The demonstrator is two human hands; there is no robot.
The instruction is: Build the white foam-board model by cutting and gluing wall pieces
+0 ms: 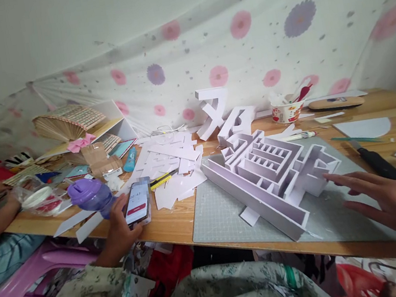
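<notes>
**White walled structure largely built up, with loose pieces around it**

A white walled structure (pixel 267 212) is set on the cutting mat (pixel 208 219), near the front edge of the desk (pixel 175 229). Its long outer wall is joined and its inner compartments are closed in; by judgement, most of its walling is done. Whether any seam is left unglued cannot be told. Two smaller white shapes (pixel 210 93) are stood up towards the desk's back edge and look fully formed.

Flat white sheets (pixel 170 160) are piled left of the mat, unassembled, with a yellow cutter (pixel 161 179) among them. A small white piece (pixel 250 216) is seen by the long wall, on the mat's front side; its attachment is unclear.

A phone (pixel 138 207) is grasped in the left hand (pixel 119 232) at the desk's front edge. The right hand (pixel 395 198) is open and empty, its fingertips beside the structure's right end; contact cannot be confirmed.
</notes>
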